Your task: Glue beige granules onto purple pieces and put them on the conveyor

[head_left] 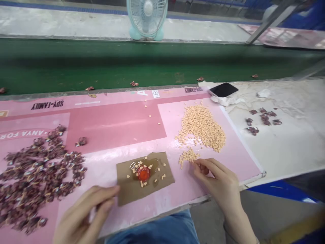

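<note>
My left hand (87, 215) is beside the left edge of a brown cardboard piece (127, 195). Its thumb and index finger are slightly apart, with nothing visible between their tips. On the cardboard sits a small red round cap-like dish (144, 174), ringed by wet, shiny liquid and several scattered tan bits. My right hand (219, 181) is closed in a pinch at the right edge of a small cluster of tan pieces (188, 156); whatever its fingertips hold is hidden. Just behind lies a larger heap of the same tan pieces (200, 125).
Many dark purplish-brown crumpled pieces (43, 169) cover the left of the pink mat (114, 125). Several more lie at right (265, 118), near a phone (223, 89). Beyond runs a green belt (101, 64) carrying a few pieces. A fan (148, 17) stands behind it.
</note>
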`<move>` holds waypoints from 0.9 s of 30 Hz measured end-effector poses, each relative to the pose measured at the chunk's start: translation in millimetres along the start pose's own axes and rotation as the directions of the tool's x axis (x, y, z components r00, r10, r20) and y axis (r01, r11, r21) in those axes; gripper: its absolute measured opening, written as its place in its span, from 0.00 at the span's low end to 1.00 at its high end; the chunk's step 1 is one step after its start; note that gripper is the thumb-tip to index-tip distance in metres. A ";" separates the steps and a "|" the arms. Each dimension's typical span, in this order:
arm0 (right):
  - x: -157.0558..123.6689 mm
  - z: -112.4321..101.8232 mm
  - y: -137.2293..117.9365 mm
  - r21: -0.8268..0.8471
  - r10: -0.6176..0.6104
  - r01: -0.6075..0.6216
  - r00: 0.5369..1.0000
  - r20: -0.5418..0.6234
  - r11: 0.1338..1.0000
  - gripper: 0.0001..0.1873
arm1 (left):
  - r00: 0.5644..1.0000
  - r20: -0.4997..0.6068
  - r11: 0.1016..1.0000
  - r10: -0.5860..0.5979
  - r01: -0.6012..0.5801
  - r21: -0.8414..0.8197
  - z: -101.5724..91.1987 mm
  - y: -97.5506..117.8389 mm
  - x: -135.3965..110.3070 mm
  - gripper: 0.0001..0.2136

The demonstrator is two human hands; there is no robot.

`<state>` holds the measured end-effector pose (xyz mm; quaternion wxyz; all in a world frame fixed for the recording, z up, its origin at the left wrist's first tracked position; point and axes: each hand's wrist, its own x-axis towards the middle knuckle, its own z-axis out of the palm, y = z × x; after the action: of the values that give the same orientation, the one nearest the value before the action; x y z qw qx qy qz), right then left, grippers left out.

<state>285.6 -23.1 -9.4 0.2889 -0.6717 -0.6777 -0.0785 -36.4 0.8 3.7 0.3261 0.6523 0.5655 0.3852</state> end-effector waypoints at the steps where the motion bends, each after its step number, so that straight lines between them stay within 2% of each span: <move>1: 3.2 -0.6 -11.1 0.101 -0.017 0.015 1.000 0.019 0.995 0.10 | 0.999 0.053 0.997 0.000 0.005 -0.081 8.6 9.8 0.8 0.04; 4: 11.9 0.3 -51.8 0.461 -0.095 0.059 0.994 0.054 0.885 0.08 | 0.982 0.185 0.972 0.037 0.008 -0.235 29.4 28.1 4.7 0.04; 6: 15.7 3.3 -77.2 0.576 -0.154 0.107 0.988 0.033 0.811 0.09 | 0.974 0.220 0.958 0.061 0.005 -0.288 36.7 32.7 5.2 0.05; 8: 17.4 7.3 -94.7 0.610 -0.188 0.144 0.982 0.008 0.779 0.09 | 0.978 0.198 0.952 0.064 0.000 -0.305 39.1 34.8 3.3 0.05; 11: 17.1 13.0 -105.6 0.634 -0.185 0.139 0.983 0.007 0.761 0.09 | 0.985 0.154 0.961 0.077 -0.033 -0.275 38.0 36.6 -0.6 0.07; 18: 17.4 18.8 -107.1 0.722 -0.078 -0.038 0.989 0.127 0.691 0.09 | 0.985 0.126 0.976 0.115 -0.088 -0.199 37.1 35.4 2.6 0.08; 21: 20.0 20.6 -100.9 0.684 -0.088 -0.029 0.987 0.136 0.729 0.08 | 0.988 0.111 0.976 0.103 -0.079 -0.203 35.3 30.4 2.0 0.08; 25: 22.7 25.0 -85.7 0.510 -0.118 0.044 0.986 0.114 0.859 0.08 | 0.994 0.089 0.968 0.056 -0.033 -0.248 29.5 18.5 -4.3 0.09; 27: 23.3 27.5 -79.8 0.432 -0.157 0.090 0.980 0.120 0.897 0.08 | 0.997 0.063 0.970 0.041 -0.024 -0.240 26.3 12.8 -7.9 0.12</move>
<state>203.1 3.8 2.1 0.3699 -0.5523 -0.7398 0.1038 -7.7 -8.7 0.7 0.4150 0.6300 0.4928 0.4335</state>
